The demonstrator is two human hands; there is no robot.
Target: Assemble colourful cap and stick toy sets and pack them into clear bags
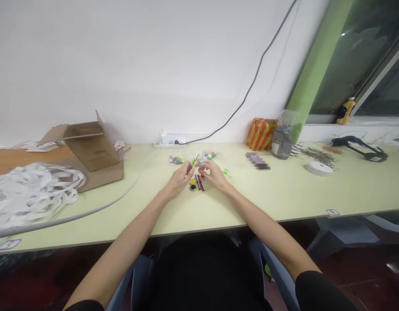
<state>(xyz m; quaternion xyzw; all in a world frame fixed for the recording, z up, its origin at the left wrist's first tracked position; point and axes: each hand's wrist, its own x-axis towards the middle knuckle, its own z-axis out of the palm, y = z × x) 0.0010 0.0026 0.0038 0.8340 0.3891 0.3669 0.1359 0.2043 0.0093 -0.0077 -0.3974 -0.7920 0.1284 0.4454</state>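
My left hand (pixel 180 178) is closed in a pinch at the middle of the table, and a small purple-blue bit shows at its fingertips. Facing it, my right hand (pixel 213 174) has its fingers curled together beside a small red piece; what they hold is too small to tell. Just below the fingertips lie several coloured sticks (pixel 199 183) in blue, red and black. Left of these sit a yellow round piece (pixel 193 182) and a dark round piece (pixel 193 188). Beyond my hands are small clear bags of colourful parts (pixel 177 159). Green pieces (pixel 227 173) lie right of my right hand.
An open cardboard box (pixel 97 149) and heaped white ribbon (pixel 34 192) stand left, near a grey hose (pixel 89 212). A power strip (pixel 169 144) lies by the wall. Rightward are a striped bag (pixel 259 134), a grey container (pixel 281 142) and a white roll (pixel 320 168).
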